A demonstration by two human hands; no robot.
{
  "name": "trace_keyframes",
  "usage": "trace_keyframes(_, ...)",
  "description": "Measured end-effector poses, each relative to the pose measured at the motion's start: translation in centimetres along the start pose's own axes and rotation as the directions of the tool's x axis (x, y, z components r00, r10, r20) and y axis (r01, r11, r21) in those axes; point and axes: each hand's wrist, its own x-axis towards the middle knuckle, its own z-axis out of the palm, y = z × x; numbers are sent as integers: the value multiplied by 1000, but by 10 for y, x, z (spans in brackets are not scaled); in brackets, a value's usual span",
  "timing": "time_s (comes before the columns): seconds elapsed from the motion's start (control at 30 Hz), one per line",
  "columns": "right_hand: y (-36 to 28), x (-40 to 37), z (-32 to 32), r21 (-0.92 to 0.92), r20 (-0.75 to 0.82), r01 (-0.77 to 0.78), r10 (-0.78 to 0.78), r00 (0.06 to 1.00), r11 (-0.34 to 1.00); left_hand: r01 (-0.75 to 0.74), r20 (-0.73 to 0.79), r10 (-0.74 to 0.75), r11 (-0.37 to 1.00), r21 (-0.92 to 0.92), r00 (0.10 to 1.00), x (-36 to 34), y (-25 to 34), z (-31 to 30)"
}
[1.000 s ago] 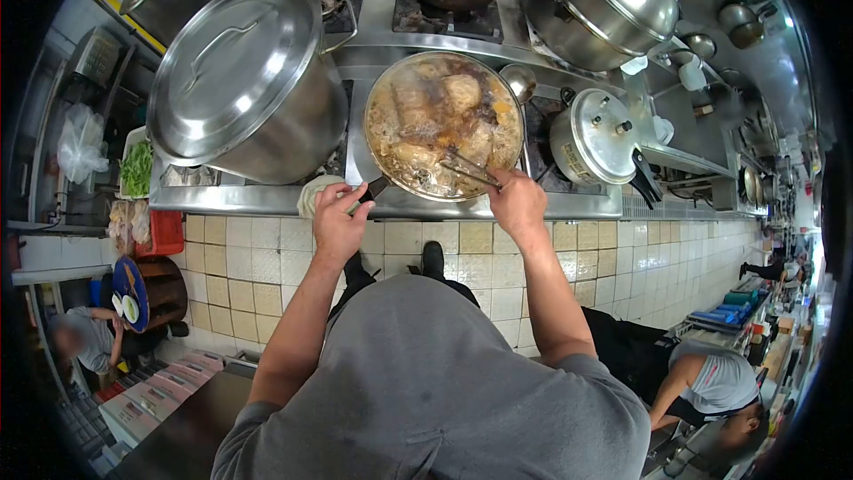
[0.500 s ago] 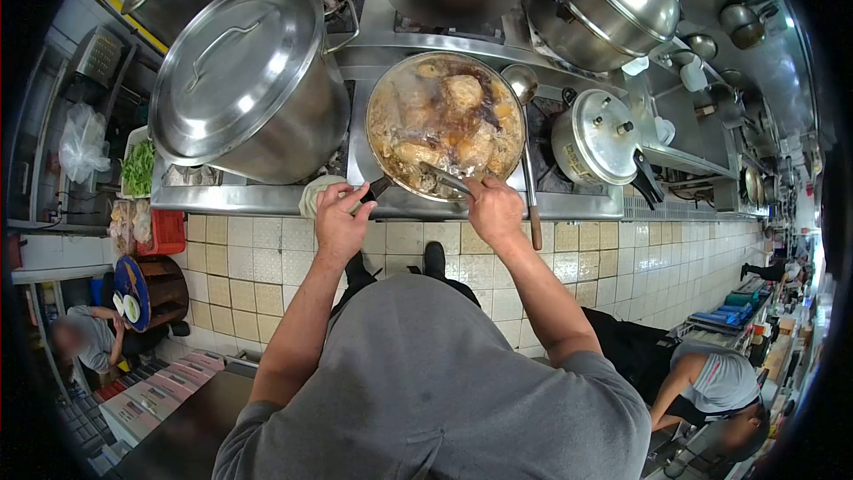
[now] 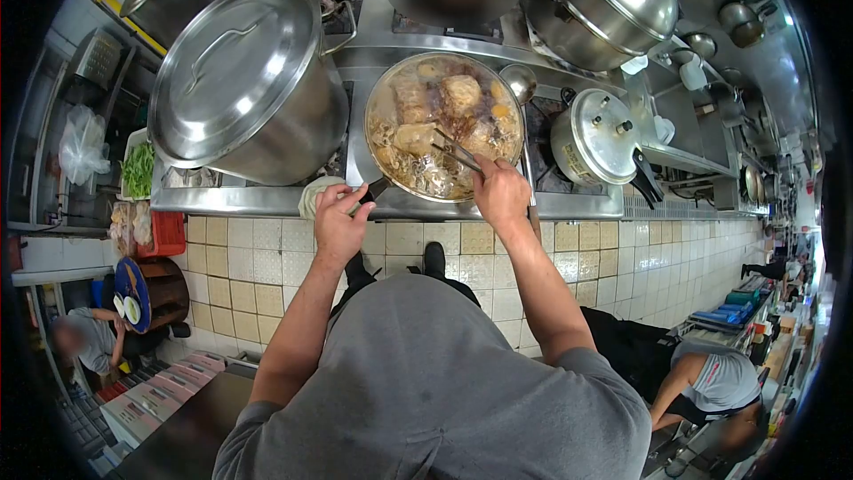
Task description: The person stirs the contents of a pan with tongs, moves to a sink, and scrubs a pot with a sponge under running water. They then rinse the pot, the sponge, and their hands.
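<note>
A wide pan (image 3: 370, 129) of bubbling brown liquid stands on the stove, holding several chunks of food (image 3: 460, 93). My right hand (image 3: 503, 194) is closed round metal tongs (image 3: 459, 152), whose tips are slightly apart over the pan's middle, beside a pale chunk (image 3: 415, 139). At the pan's lower left, my left hand (image 3: 339, 218) has its fingers wrapped round the dark pan handle (image 3: 378, 188). A folded pale cloth (image 3: 314, 196) lies right behind that hand. A ladle (image 3: 519, 82) rests along the pan's right side.
A large lidded pot (image 3: 258, 89) stands left of the pan, a pressure cooker (image 3: 606, 138) right. A domed steamer pot (image 3: 604, 13) is behind. One person (image 3: 715, 382) is at the lower right, another (image 3: 89, 338) at the lower left. Greens (image 3: 138, 169) sit far left.
My right hand has shifted right and slightly forward, and the tongs' tips have moved up towards the pan's middle. Less steam hides the chunks. My left hand has stayed in place.
</note>
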Motion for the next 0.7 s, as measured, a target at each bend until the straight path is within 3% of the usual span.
trace_keyframes(0.4, -10, 20, 8, 9, 43, -112, 111, 993, 994, -4, 12, 4, 1000, 16, 1000, 0, -1, 1)
trace_keyframes(0.7, -24, 44, 14, 9, 133, -95, 93, 987, 995, 18, 11, -18, 999, 33, 1000, 0, -1, 0)
